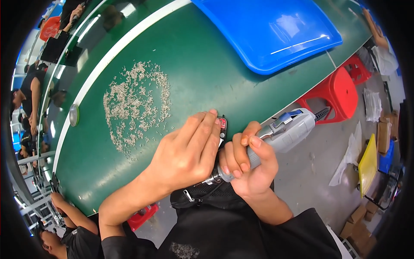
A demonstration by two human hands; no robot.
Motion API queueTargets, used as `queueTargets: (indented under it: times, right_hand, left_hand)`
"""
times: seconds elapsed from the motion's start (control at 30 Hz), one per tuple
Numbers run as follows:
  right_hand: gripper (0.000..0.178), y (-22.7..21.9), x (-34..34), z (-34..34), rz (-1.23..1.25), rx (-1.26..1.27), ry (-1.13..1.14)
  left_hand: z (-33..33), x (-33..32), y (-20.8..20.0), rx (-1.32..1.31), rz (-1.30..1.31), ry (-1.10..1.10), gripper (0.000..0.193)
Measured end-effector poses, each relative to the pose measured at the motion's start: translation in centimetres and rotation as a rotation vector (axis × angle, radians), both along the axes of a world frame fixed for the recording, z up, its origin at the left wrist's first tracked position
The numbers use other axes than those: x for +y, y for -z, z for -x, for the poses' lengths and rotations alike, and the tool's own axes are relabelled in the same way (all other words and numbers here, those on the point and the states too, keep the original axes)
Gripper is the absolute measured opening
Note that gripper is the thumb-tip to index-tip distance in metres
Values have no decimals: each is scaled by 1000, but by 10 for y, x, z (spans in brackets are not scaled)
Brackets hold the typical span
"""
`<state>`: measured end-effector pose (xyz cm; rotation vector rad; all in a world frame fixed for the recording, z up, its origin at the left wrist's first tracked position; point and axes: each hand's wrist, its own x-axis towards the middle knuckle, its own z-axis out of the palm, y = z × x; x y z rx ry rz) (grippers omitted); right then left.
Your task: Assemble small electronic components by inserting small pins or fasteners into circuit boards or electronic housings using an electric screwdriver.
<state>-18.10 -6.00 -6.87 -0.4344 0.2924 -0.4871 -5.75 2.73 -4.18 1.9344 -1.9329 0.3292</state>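
Note:
My right hand (250,162) is wrapped round a grey electric screwdriver (290,131), its fingers curled over the barrel. The tool lies slanted, with its metal tip end low and left, beside the heel of my left hand. My left hand (187,151) is closed over a small black part with a red patch (223,125) near the green table's edge. Its fingers cover most of that part, so its full shape is hidden. To the left, a loose spread of tiny silvery screws (133,103) lies on the green table (194,77).
A blue plastic tray (276,39) sits at the far right of the table. A small round container (74,115) stands by the white stripe at left. Red stools (340,95) and cardboard boxes (383,137) are on the floor at right. Other people work along the left side.

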Motion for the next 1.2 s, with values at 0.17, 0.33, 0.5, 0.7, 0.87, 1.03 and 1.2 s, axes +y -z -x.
queueTargets:
  times: [0.17,0.33,0.5,0.7,0.87,1.03,1.2]
  right_hand:
    - [10,6,-2,0,-86,-48,-20]
    - [11,9,-11,1,-93,-70,-62]
    - [16,-22,-55,4,267,-151,-127]
    - [25,-56,-96,-14,540,-256,-109]
    - [23,-47,-101,-31,574,-240,-147]
    - [23,-42,-98,-38,583,-201,-155]
    - [23,-45,-97,-39,649,-174,-188]
  left_hand:
    - [8,1,-2,0,-26,-14,34]
    - [7,4,3,74,-65,-19,34]
    - [4,7,-6,233,-164,-5,37]
    - [3,6,10,14,-23,28,38]
    - [3,9,14,-22,-3,-6,31]
    - [3,8,16,-16,22,-26,27]
    - [3,10,17,-5,34,-33,24]
